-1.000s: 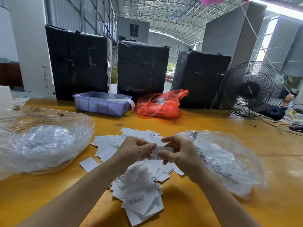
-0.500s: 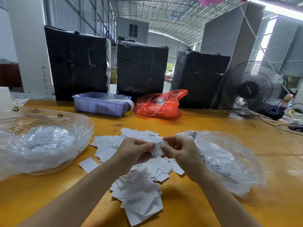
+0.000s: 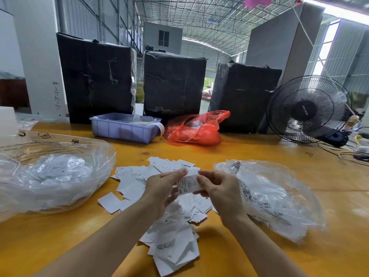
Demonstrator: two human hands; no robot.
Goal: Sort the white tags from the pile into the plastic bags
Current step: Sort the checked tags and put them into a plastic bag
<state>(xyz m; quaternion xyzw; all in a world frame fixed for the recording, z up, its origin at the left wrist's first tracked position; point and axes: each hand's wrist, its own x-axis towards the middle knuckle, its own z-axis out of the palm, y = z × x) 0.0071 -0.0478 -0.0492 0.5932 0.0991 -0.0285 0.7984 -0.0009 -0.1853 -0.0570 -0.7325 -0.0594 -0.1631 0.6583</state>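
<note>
A pile of white tags (image 3: pixel 169 232) is spread on the yellow table (image 3: pixel 249 256) in front of me. Above the pile, my left hand (image 3: pixel 161 188) and my right hand (image 3: pixel 219 190) together pinch one printed white tag (image 3: pixel 188 183), held upright between them. A clear plastic bag (image 3: pixel 52 176) holding tags lies at the left. Another clear plastic bag (image 3: pixel 273 196) with tags lies at the right, just beside my right hand.
At the back stand a lilac plastic bin (image 3: pixel 123 128), a red plastic bag (image 3: pixel 195 128), three black wrapped boxes (image 3: pixel 173 84) and a black fan (image 3: pixel 307 108). Cables (image 3: pixel 351 154) lie at the far right edge.
The tag between my hands has been turned from lying flat to a more upright face, and both hands have shifted slightly; the pile and bags have not moved.
</note>
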